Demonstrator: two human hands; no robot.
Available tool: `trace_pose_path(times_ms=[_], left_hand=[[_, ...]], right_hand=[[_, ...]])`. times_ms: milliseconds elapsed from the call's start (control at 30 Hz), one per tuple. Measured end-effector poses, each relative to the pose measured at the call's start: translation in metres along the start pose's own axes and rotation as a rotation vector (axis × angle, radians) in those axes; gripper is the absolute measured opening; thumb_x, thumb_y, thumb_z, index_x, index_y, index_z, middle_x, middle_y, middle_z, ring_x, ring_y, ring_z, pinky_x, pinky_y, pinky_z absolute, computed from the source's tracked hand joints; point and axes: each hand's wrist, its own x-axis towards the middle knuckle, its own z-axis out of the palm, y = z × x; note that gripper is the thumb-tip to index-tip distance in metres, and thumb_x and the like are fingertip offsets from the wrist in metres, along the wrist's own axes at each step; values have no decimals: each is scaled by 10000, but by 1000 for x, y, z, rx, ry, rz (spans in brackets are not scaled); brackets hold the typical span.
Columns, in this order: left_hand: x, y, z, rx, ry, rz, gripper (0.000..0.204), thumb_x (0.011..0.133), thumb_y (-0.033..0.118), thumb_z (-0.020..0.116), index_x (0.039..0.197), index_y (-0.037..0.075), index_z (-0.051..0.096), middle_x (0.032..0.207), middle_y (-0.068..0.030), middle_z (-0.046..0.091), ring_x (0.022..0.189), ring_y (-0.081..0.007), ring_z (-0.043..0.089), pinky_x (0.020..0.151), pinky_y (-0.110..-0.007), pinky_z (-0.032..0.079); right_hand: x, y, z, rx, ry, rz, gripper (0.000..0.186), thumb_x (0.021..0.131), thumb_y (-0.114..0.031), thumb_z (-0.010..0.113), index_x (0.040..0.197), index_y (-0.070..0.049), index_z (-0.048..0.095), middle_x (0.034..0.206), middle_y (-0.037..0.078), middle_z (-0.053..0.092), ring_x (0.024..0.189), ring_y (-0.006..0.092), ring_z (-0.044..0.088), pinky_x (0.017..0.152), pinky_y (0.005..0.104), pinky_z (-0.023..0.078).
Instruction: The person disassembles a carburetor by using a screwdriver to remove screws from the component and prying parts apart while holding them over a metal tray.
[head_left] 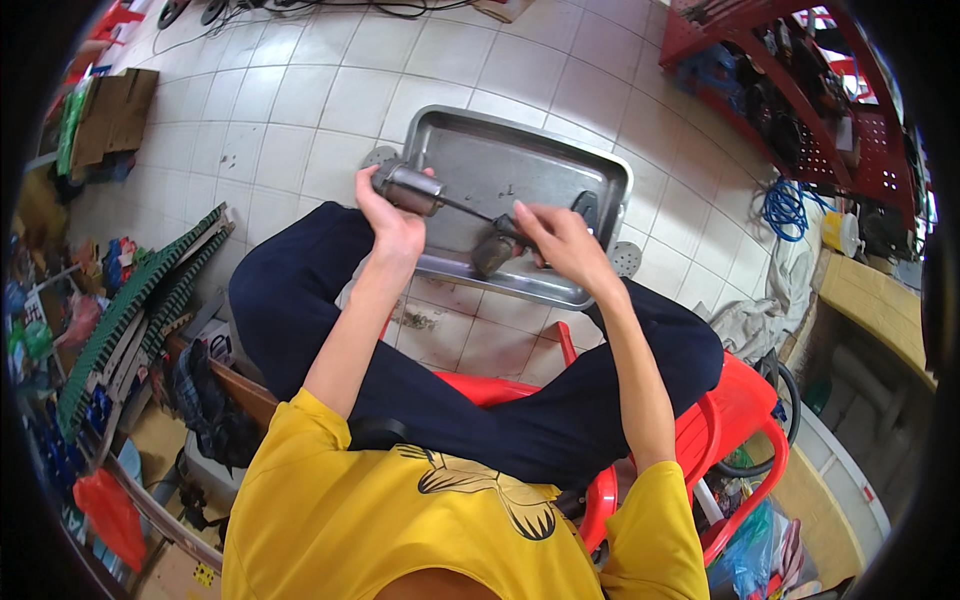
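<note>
A silvery metal cylinder (412,190), much like a small motor housing, rests in my left hand (398,222), whose fingers wrap round it over the tray's left side. From the cylinder's right end a thin dark rod (466,208) runs toward my right hand (562,240). That hand is closed round the dark handle-like end of the rod, as on a screwdriver; the fingers hide part of it. Just beside these fingers is a dark, rounded, brownish part (492,254); whether it is held or lying in the tray I cannot tell. Below both hands sits a shallow metal tray (440,262).
A small black piece (585,208) lies in the tray's right side. Round perforated grey discs (626,259) show at the tray's edges. A red rack (800,110) stands at the right, near a coiled blue hose (785,210). Red plastic chairs (735,410) are close by my right leg.
</note>
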Motion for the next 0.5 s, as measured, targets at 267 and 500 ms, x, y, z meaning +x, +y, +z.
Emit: trace_pose_path(times_ms=[267, 500], left_hand=[[-1, 1, 0, 19, 62, 25, 416, 938, 429, 565, 1075, 36, 576, 1053, -149, 624, 972, -371, 674, 905, -502, 564], [-4, 0, 2, 39, 74, 14, 408, 942, 423, 570, 1082, 40, 565, 1055, -156, 623, 977, -373, 684, 911, -506, 561]], right_hand=[[-2, 1, 13, -130, 283, -212, 360, 984, -380, 757, 1073, -31, 744, 840, 78, 707, 765, 165, 647, 742, 333, 524], [-6, -11, 1, -17, -88, 73, 557, 1049, -503, 609, 1031, 39, 739, 793, 120, 711, 691, 200, 652, 724, 364, 541]])
